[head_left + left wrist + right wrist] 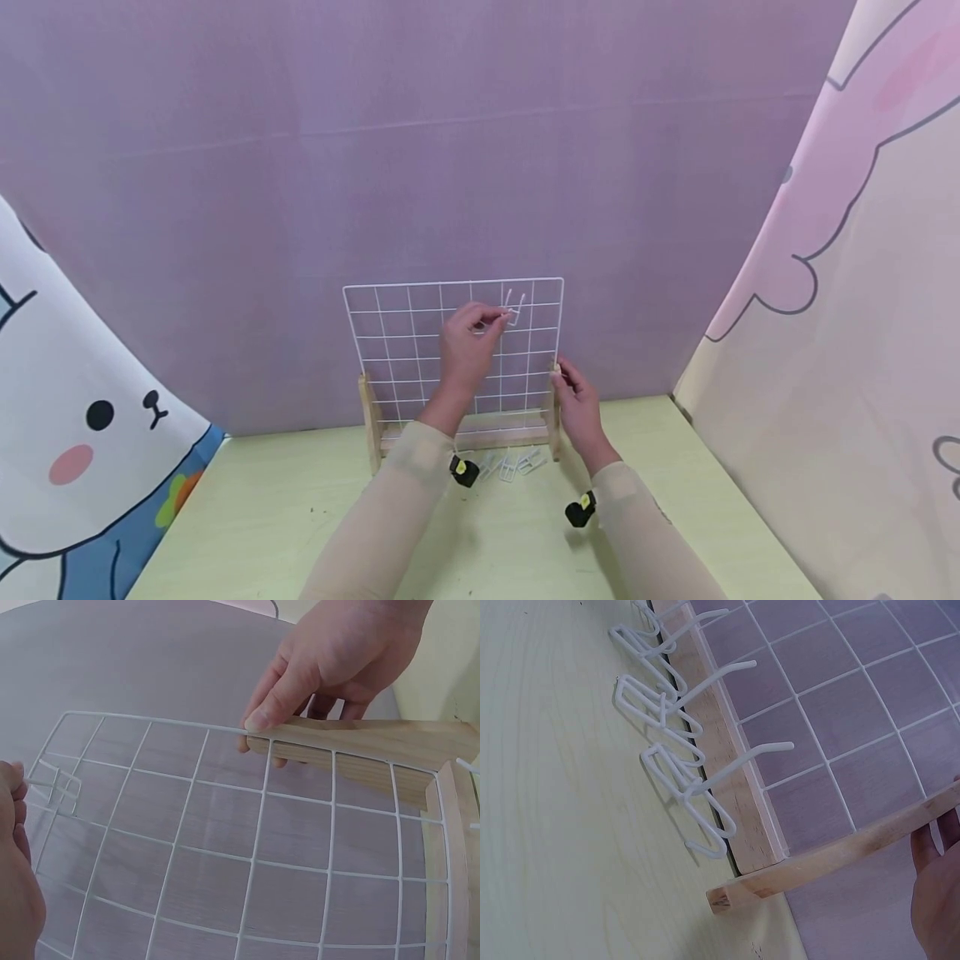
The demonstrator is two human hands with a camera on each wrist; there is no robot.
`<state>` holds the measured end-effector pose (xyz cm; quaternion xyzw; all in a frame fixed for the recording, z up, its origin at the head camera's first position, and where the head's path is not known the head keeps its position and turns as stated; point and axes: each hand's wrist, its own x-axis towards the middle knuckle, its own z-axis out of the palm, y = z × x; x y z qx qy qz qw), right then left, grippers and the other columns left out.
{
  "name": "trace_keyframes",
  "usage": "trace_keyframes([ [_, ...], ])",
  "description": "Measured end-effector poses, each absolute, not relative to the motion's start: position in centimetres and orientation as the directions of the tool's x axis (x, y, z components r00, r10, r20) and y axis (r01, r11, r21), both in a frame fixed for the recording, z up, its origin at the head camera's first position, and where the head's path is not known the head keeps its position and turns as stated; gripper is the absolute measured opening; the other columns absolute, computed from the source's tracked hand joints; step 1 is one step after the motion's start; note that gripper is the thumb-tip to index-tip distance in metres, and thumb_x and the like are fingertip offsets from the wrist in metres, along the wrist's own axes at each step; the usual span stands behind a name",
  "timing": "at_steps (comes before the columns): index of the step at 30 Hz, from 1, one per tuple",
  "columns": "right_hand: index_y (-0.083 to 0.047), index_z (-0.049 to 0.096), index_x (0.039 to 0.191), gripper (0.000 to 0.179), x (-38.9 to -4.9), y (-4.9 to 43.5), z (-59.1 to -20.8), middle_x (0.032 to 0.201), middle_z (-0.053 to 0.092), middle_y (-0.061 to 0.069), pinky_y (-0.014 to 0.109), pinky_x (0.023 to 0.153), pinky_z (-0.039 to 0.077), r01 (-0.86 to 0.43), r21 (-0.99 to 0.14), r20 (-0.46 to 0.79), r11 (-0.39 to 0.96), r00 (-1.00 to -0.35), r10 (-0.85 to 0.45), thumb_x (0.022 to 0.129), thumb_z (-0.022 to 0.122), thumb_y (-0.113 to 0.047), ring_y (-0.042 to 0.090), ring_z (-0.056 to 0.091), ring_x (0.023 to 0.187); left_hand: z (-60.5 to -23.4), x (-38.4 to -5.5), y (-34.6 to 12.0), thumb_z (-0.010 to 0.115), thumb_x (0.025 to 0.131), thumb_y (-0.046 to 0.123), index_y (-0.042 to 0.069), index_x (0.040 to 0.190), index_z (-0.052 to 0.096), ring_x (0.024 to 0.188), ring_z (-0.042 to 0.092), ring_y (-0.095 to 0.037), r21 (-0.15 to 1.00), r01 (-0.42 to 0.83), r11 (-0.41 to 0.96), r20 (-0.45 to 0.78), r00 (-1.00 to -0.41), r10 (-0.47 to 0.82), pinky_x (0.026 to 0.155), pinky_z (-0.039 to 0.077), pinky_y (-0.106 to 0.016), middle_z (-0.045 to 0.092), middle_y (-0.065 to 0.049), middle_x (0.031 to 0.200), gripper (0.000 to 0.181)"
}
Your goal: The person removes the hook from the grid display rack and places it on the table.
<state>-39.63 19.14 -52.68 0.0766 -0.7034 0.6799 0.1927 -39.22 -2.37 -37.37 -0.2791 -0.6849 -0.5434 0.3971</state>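
A white wire grid panel (420,333) stands upright in a wooden stand. Near its upper right part, my left hand (468,346) pinches a white wire hook (513,317) between thumb and fingers. In the left wrist view that hook (60,787) lies against the grid's corner squares; whether it is hooked on the wire I cannot tell. My right hand (579,408) grips the top of the stand's right wooden upright (360,742), thumb on the near side and fingers behind, beside the grid's edge.
Several more white wire hooks (664,712) lie on the pale wood-grain table (262,508) in front of the stand's crossbar (735,787). The left wooden upright (370,421) stands across the grid. Behind everything hangs a purple cloth (450,167).
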Motion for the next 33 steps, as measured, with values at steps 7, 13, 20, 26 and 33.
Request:
trace_keyframes([
  [7,-0.006,0.054,0.162,0.049,-39.6,19.0,-52.6,0.136,0.062,0.021,0.017,0.087,0.052,-0.371,-0.926,0.376,0.062,-0.912,0.163,0.117,0.06,-0.023,0.02,0.056,0.113,-37.7,-38.8,-2.7,0.087,0.096,0.006,0.008,0.099,0.085,0.085,0.069,-0.019,0.54,0.803,0.251,0.834,-0.551,-0.033,0.077,0.057,-0.026,0.08,-0.003,0.096,0.005],
  [13,-0.005,0.056,0.16,0.048,-39.8,19.1,-52.7,0.129,0.065,0.017,0.018,0.084,0.053,-0.391,-0.918,0.397,0.072,-0.901,0.176,0.116,0.062,-0.023,0.021,0.058,0.109,-38.1,-38.5,-3.1,0.088,0.097,0.01,0.01,0.101,0.085,0.086,0.068,-0.016,0.577,0.778,0.247,0.805,-0.593,-0.012,0.077,0.057,-0.025,0.08,0.0,0.099,0.005],
  [20,-0.008,0.058,0.159,0.045,-39.8,19.0,-52.7,0.128,0.065,0.016,0.018,0.083,0.053,-0.398,-0.914,0.405,0.072,-0.898,0.172,0.116,0.061,-0.022,0.02,0.058,0.108,-38.6,-37.7,-4.1,0.086,0.098,0.011,0.009,0.102,0.084,0.086,0.067,-0.017,0.625,0.743,0.237,0.76,-0.649,0.032,0.076,0.057,-0.025,0.077,0.0,0.097,0.006],
  [26,-0.009,0.059,0.159,0.045,-39.9,19.1,-52.9,0.126,0.065,0.014,0.018,0.083,0.052,-0.407,-0.91,0.414,0.074,-0.893,0.177,0.116,0.061,-0.022,0.019,0.058,0.107,-39.2,-37.4,-5.0,0.087,0.097,0.011,0.01,0.102,0.084,0.086,0.067,-0.016,0.632,0.734,0.25,0.75,-0.66,0.042,0.077,0.058,-0.025,0.077,0.001,0.096,0.006],
  [33,-0.007,0.057,0.16,0.047,-39.8,19.1,-53.0,0.128,0.065,0.015,0.017,0.084,0.054,-0.405,-0.912,0.41,0.067,-0.896,0.17,0.116,0.061,-0.023,0.024,0.059,0.11,-40.0,-37.2,-5.8,0.088,0.095,0.009,0.008,0.101,0.084,0.085,0.067,-0.017,0.626,0.736,0.258,0.754,-0.656,0.041,0.077,0.058,-0.024,0.077,-0.001,0.094,0.007],
])
